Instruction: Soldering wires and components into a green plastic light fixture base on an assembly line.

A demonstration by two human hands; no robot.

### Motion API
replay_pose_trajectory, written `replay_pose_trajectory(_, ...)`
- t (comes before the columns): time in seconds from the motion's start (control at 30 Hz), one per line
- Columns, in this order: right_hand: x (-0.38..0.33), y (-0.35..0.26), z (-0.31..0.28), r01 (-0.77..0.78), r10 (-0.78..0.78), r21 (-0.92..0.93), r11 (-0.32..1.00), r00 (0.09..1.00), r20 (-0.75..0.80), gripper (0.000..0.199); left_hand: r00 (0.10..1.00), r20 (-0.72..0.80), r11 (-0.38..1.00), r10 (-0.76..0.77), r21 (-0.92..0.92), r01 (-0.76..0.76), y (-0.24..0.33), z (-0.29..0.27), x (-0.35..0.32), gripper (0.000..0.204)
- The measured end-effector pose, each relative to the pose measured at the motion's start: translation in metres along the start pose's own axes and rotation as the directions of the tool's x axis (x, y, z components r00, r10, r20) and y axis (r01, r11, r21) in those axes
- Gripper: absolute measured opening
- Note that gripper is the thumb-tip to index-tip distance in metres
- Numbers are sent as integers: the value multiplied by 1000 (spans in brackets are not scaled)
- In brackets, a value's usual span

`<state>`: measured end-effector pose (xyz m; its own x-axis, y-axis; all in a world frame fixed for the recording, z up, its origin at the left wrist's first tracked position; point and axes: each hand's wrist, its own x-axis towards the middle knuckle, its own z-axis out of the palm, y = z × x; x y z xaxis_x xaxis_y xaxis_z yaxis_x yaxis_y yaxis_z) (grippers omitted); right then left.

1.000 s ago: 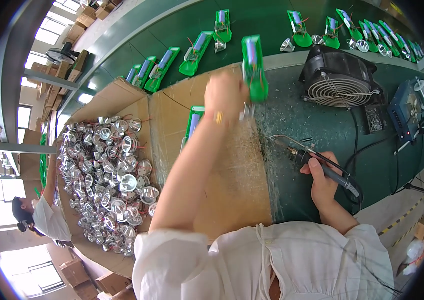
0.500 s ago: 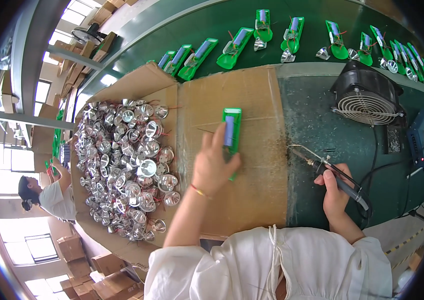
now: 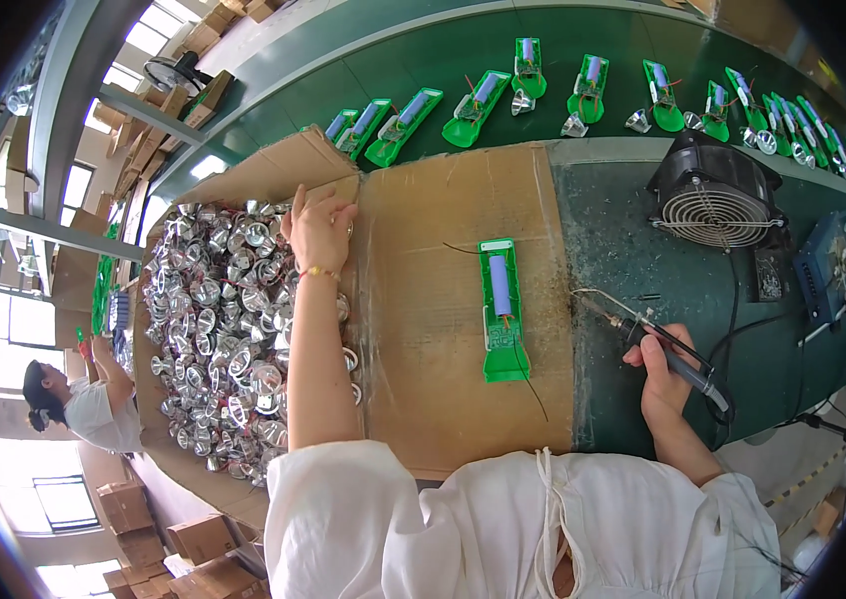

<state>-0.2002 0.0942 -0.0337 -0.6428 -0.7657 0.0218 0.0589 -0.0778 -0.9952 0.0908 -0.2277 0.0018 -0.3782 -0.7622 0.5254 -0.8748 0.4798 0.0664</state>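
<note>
Head view: left hand (image 3: 320, 235) no longer on the green case (image 3: 506, 365); half a second ago its fingers cover the case's lower part, now the hand is over the upper right edge of the reflectors (image 3: 228, 309) heaped in the carton (image 3: 293, 165). Case lies released on the cardboard (image 3: 433, 369), farther right than before, fully exposed: battery (image 3: 500, 285) and board (image 3: 502, 337) both visible, one dark wire (image 3: 538, 395) trailing past its lower end, another leaving near the top. Right hand (image 3: 664, 374) remains closed around the iron (image 3: 690, 373), its tip over the littered mat (image 3: 612, 399) beside the cardboard, much as in the earlier frame. Left fingers loosely bent; cannot tell whether they grasp a reflector, since the back of the hand hides the palm side. Left forearm covers part of the heap. Iron's tip hard to separate from the residue behind it. Far cases (image 3: 476, 110) crowd and overlap at the row's right end; single parts there indistinct. Co-worker (image 3: 98, 409) at far left small; object in their hands unclear.
</note>
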Motion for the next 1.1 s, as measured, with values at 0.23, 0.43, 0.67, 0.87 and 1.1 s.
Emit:
replay_pose_trajectory(0.23, -9, -18, 9, 27, -29, 11, 1000, 987, 158, 18, 720, 639, 360, -270, -627, 691, 128, -76, -83, 10)
replay_pose_trajectory(0.43, -9, -16, 19, 143, -88, -107, 984, 910, 404, 16, 667, 705, 362, -241, -572, 736, 150, -81, -141, 17)
replay_pose_trajectory(0.67, -14, -8, 26, 174, -138, -102, 979, 946, 293, 17, 694, 675, 403, -249, -580, 708, 160, -72, -148, 18)
replay_pose_trajectory(0.87, -16, -9, 30, 128, -96, -95, 987, 954, 284, 17, 702, 660, 422, -266, -576, 701, 161, -68, -150, 17)
replay_pose_trajectory(1.1, -17, -11, 27, 117, -39, -190, 975, 928, 371, 16, 737, 636, 454, -229, -599, 659, 161, -67, -151, 16)
